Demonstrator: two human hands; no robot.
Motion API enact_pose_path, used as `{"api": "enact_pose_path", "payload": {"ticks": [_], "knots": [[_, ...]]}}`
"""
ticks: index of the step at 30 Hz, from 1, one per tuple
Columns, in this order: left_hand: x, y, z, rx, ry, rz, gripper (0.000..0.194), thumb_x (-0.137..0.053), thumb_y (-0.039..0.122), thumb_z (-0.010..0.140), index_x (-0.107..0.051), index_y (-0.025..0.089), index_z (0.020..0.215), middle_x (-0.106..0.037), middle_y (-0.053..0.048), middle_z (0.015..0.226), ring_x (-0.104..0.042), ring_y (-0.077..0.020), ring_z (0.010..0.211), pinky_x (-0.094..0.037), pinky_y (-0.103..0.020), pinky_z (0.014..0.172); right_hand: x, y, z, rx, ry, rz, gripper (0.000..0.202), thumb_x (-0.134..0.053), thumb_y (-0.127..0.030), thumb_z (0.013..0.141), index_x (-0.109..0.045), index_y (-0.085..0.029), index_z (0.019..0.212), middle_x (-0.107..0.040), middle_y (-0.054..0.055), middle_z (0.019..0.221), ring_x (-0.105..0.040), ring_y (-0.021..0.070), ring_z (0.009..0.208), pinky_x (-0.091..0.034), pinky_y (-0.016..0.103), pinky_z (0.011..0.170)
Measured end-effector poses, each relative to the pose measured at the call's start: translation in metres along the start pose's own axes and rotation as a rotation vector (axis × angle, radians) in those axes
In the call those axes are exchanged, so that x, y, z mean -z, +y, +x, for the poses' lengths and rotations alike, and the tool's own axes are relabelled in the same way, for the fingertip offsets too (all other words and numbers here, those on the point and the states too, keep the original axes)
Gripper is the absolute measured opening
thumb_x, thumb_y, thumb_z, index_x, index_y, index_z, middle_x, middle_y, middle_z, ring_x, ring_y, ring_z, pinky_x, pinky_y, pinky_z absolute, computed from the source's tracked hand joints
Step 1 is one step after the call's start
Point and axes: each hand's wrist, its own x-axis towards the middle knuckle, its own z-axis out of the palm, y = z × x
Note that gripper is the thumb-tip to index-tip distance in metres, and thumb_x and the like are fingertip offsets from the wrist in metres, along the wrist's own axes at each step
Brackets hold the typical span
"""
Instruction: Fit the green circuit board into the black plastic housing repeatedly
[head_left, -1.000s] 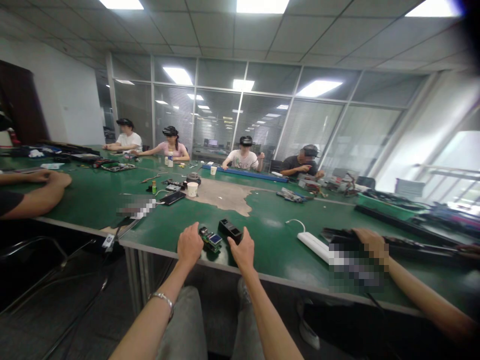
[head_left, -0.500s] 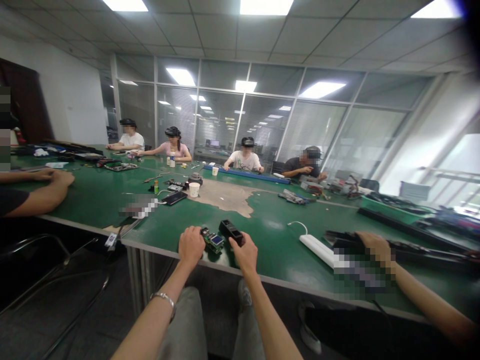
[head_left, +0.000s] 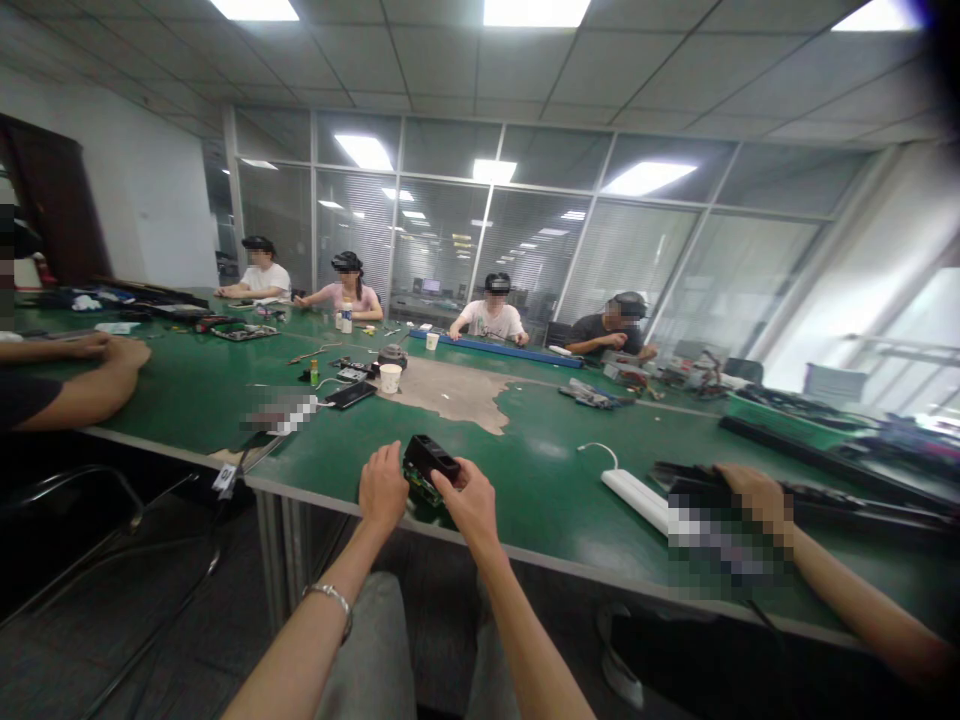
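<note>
Near the front edge of the green table, my left hand (head_left: 384,487) is closed on the left side of a green circuit board (head_left: 421,487). A black plastic housing (head_left: 433,457) is gripped in my right hand (head_left: 472,500), thumb on its near side. The housing lies over the board and covers most of it, including the small screen. Whether the two parts are joined cannot be seen.
The green table (head_left: 540,490) holds a paper cup (head_left: 390,378), a black phone (head_left: 350,396), a white power strip (head_left: 634,502) and a green basket (head_left: 787,418). Another person's hand (head_left: 754,495) rests at the right. Several people sit around the table.
My right hand has moved left with the black housing, from beside the board to over it. My left hand has stayed nearly in place with the board.
</note>
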Motion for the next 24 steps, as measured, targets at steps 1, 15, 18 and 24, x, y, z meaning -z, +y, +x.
{"api": "enact_pose_path", "payload": {"ticks": [1, 15, 18, 24], "knots": [[0.000, 0.000, 0.000, 0.000, 0.000, -0.005, 0.047, -0.041, 0.008, 0.086, -0.050, 0.018, 0.131, -0.059, -0.011, 0.123, -0.056, -0.0233, 0.112, -0.042, -0.033, 0.094, 0.001, -0.002, 0.000, 0.015, -0.003, -0.036, 0.035, -0.063, -0.043, 0.075, -0.066, -0.020, 0.101, -0.071, 0.003, 0.085, -0.067, 0.0190, 0.076, -0.051, 0.030, 0.073], [0.000, -0.001, 0.001, -0.009, -0.004, -0.052, 0.048, -0.041, 0.009, 0.086, -0.050, 0.018, 0.133, -0.058, -0.011, 0.127, -0.053, -0.0237, 0.116, -0.040, -0.034, 0.096, 0.000, 0.000, -0.008, 0.068, -0.055, -0.272, 0.039, -0.069, -0.033, 0.072, -0.065, -0.021, 0.109, -0.071, 0.007, 0.096, -0.066, 0.0228, 0.088, -0.049, 0.030, 0.076], [0.002, -0.001, 0.001, -0.053, -0.040, -0.069, 0.042, -0.043, 0.011, 0.087, -0.058, 0.022, 0.125, -0.061, -0.009, 0.122, -0.054, -0.0229, 0.110, -0.040, -0.033, 0.093, 0.000, 0.004, -0.012, 0.074, -0.078, -0.283, 0.038, -0.069, -0.032, 0.072, -0.065, -0.021, 0.109, -0.071, 0.007, 0.095, -0.066, 0.0225, 0.087, -0.048, 0.030, 0.076], [0.004, -0.001, 0.000, -0.086, -0.064, -0.043, 0.040, -0.043, 0.015, 0.090, -0.058, 0.023, 0.126, -0.062, -0.008, 0.118, -0.053, -0.0224, 0.106, -0.039, -0.032, 0.091, -0.014, 0.002, -0.029, 0.087, -0.022, -0.306, 0.040, -0.065, -0.034, 0.077, -0.061, -0.020, 0.114, -0.069, 0.007, 0.101, -0.065, 0.0227, 0.092, -0.046, 0.030, 0.080]]}}
